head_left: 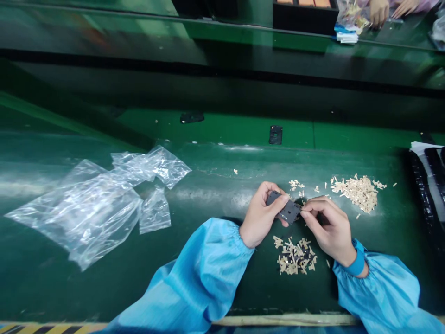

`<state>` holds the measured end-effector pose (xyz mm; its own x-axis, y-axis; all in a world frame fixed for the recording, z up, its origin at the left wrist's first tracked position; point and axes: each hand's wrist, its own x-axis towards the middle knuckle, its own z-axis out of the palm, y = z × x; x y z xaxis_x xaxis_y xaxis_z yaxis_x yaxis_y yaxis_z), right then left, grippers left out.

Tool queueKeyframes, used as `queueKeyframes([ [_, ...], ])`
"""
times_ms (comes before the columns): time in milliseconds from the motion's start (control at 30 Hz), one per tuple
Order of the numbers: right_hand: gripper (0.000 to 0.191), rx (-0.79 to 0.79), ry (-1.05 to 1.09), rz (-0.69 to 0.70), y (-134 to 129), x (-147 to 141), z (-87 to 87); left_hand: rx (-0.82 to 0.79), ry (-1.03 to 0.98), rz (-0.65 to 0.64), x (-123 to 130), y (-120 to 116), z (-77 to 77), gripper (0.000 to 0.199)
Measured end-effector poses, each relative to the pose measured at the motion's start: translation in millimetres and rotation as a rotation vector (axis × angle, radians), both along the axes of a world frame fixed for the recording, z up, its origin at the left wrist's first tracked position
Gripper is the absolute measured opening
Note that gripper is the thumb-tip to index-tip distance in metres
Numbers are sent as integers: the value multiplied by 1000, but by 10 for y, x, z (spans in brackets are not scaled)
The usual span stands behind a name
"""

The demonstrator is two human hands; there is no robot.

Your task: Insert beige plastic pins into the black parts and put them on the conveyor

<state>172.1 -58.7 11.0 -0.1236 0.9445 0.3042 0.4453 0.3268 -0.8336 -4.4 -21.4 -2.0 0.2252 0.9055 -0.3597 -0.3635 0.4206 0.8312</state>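
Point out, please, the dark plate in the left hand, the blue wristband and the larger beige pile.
Dark plate (289, 214): head view, uncovered part of its face.
Blue wristband (357, 262): head view, its outer side.
Larger beige pile (360, 194): head view, its middle.

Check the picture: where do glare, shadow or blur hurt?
Head view: glare streaks the plastic bags and green table; shadow darkens the area beyond; the co-worker's hands, top right, look soft; fine detail on the dark part in the left hand is too small to read.
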Motion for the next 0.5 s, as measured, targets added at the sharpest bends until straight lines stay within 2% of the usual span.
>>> queueKeyframes([
  [167,9,-19,33,6,0,11,-5,13,9,15,13,-13,-1,42],
  [300,8,-14,31,76,-7,29,15,15,-4,40,20,-10,5,43],
  [367,8,1,28,57,-14,35,3,8,-14,53,24,-7,10,44],
  [433,17,18,30,-1,-26,28,-24,2,-30,55,30,-8,14,44],
  [500,34,40,2,-32,-43,0,-53,3,-48,55,38,-13,18,44],
])
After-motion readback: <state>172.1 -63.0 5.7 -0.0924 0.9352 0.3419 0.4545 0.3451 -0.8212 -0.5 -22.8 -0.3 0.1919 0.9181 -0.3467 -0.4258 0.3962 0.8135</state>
